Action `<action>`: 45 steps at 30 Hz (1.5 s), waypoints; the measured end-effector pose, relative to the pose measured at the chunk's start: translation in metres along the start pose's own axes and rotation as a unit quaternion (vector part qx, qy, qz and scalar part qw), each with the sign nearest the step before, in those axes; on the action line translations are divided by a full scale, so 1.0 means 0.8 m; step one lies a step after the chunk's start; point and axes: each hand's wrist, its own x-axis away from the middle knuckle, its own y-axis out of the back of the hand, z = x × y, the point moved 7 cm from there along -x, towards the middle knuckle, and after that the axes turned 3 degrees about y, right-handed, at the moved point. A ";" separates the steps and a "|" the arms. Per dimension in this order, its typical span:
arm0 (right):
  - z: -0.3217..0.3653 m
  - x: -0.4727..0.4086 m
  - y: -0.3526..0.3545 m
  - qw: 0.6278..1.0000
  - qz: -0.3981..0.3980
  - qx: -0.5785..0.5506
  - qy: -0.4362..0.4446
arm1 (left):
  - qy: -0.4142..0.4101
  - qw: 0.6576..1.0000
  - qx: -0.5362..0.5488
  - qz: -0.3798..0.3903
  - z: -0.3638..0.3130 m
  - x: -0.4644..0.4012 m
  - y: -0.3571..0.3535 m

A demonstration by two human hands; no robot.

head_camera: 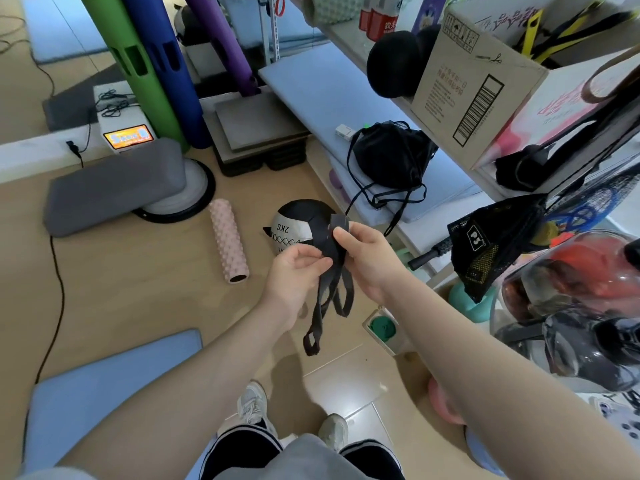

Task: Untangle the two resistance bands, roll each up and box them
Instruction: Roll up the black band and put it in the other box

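- The black resistance band (329, 299) is a flat, thin, matte strip, held in the air in front of the person, above the floor.
- Its upper part is bunched between the two hands; below the grip several long loops hang down, and the lowest loop end is folded flat.
- The left hand (294, 271) is closed on the band, with thumb and fingers pinching the strip from the left side.
- The right hand (367, 258) is also closed on the band; its thumb presses a short upright end of the strip against the fingers.
- Whether this dark bunch is one band or two tangled together, I cannot tell.
- Just behind the grip lies a round black and grey medicine ball (298, 226) marked "2KG", with stitched seams.
- To the left of the grip lies a pink foam roller (228, 240), a cylinder with a bumpy surface.
- Below and to the right of the grip stands a small open box (394, 344) with a rolled green band (382, 327) inside.
- Farther right of the grip hangs a black mesh bag (491, 244), and above it sits a cardboard box (478, 84) on a shelf.
- The floor (138, 271) is smooth and tan.
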 end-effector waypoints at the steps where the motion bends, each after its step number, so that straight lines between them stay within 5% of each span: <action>1: 0.003 0.002 -0.001 1.000 0.006 -0.005 0.004 | 0.003 1.000 -0.003 0.005 -0.003 -0.001 0.000; 6: 0.004 0.007 0.000 0.999 0.043 -0.019 -0.002 | -0.012 0.998 -0.044 0.050 -0.024 -0.003 -0.011; 11: -0.016 0.030 0.035 0.976 -0.180 0.108 0.053 | 0.037 0.998 0.050 -0.002 -0.040 -0.016 -0.003; 17: -0.008 0.025 0.013 0.977 -0.155 0.107 0.097 | 0.084 0.991 0.099 0.042 -0.032 -0.019 -0.001; 26: -0.004 0.013 0.000 0.986 -0.097 0.109 0.078 | 0.103 0.982 0.158 0.007 -0.026 -0.029 0.006; 31: 0.007 0.011 -0.003 0.981 -0.108 0.138 0.081 | 0.053 0.998 0.021 0.020 -0.041 -0.035 0.008; 35: 0.016 0.006 -0.001 0.993 -0.105 0.037 0.048 | 0.001 0.996 -0.086 0.040 -0.043 -0.024 0.015; 45: 0.038 -0.001 0.012 0.996 -0.085 -0.027 0.017 | -0.014 0.992 -0.054 0.110 -0.038 -0.002 -0.008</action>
